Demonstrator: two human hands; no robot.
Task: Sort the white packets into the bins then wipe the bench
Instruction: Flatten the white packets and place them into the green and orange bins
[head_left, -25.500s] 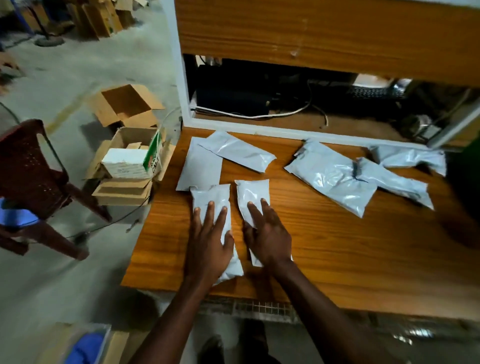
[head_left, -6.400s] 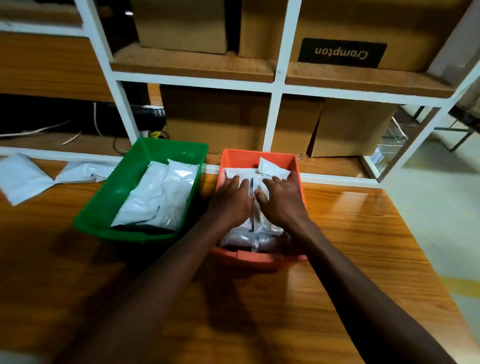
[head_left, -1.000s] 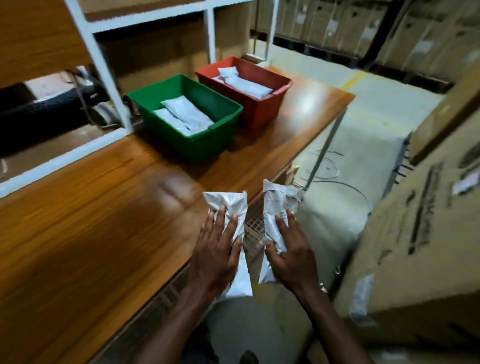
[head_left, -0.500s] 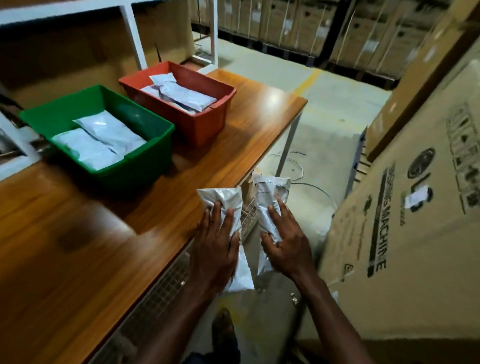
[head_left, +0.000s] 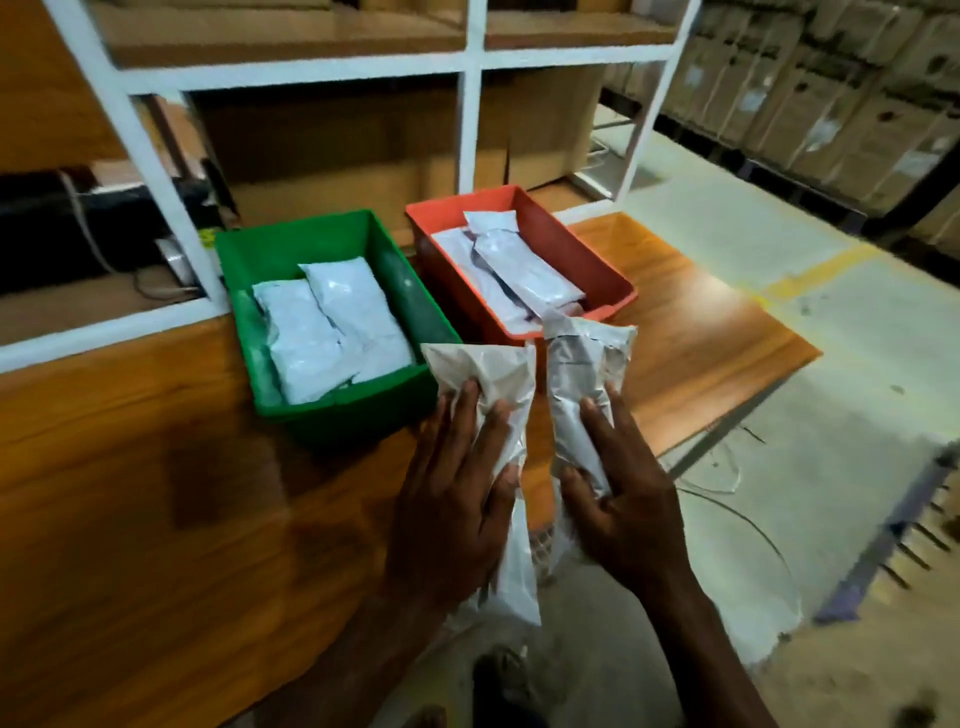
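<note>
My left hand (head_left: 452, 499) holds a white packet (head_left: 493, 379) upright, and my right hand (head_left: 623, 504) holds a second white packet (head_left: 582, 364) beside it. Both packets hang above the wooden bench (head_left: 156, 519), just in front of the two bins. The green bin (head_left: 343, 415) on the left has two white packets (head_left: 332, 322) lying in it. The red bin (head_left: 587, 249) on the right holds several white packets (head_left: 514, 270).
A white-framed shelf unit (head_left: 467, 119) with cardboard boxes rises behind the bins. The bench's right end (head_left: 789, 358) drops to a concrete floor with loose cables (head_left: 727, 478). Stacked cartons (head_left: 831, 93) line the far right. Dark equipment and wires (head_left: 78, 218) sit at back left.
My view has swung left toward the bins. Both hands, each still holding its packet, have come from beyond the bench edge to over the bench, close in front of the bins.
</note>
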